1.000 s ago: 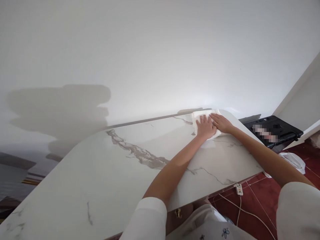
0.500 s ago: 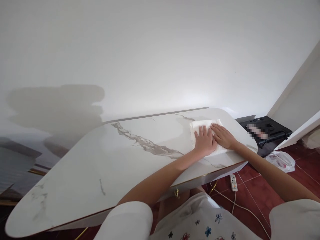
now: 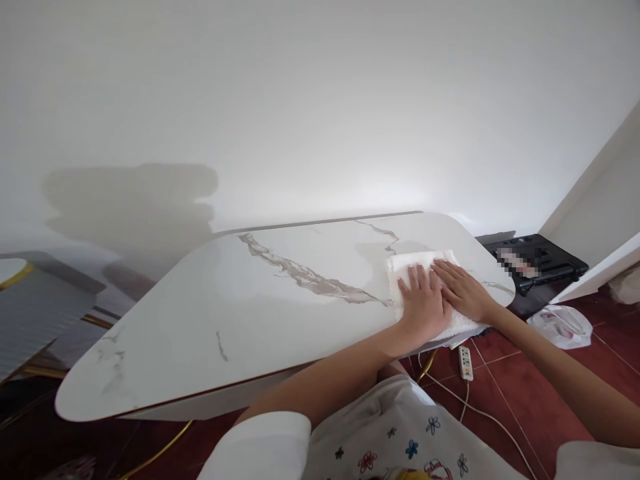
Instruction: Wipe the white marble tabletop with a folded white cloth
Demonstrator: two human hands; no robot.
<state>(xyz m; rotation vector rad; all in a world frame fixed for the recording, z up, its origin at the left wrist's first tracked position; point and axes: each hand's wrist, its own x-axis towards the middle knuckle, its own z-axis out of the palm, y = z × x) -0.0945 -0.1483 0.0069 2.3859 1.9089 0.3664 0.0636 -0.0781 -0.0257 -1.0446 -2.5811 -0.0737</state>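
Note:
A white cloth (image 3: 425, 259) lies spread on the right part of the white marble-patterned tabletop (image 3: 280, 340), close to its front edge. Flat on the cloth rests my left hand (image 3: 424, 305), fingers spread and pointing away from me. My right hand (image 3: 464, 293) lies beside it, also flat, with its fingers stretched towards the left and nearly touching the left hand. Both palms press on the cloth without gripping it, and they cover much of its middle.
The table's back edge stands along a white wall (image 3: 320, 120). To the right are a black case (image 3: 555, 260) and a clear plastic bag (image 3: 560, 327). A power strip (image 3: 465, 363) with its cord lies on the red tiled floor. A ribbed cabinet (image 3: 45, 320) stands at left.
Both hands have slid the cloth a little towards me and to the right, up to the front edge. The view has shifted slightly, showing more of the cabinet at left.

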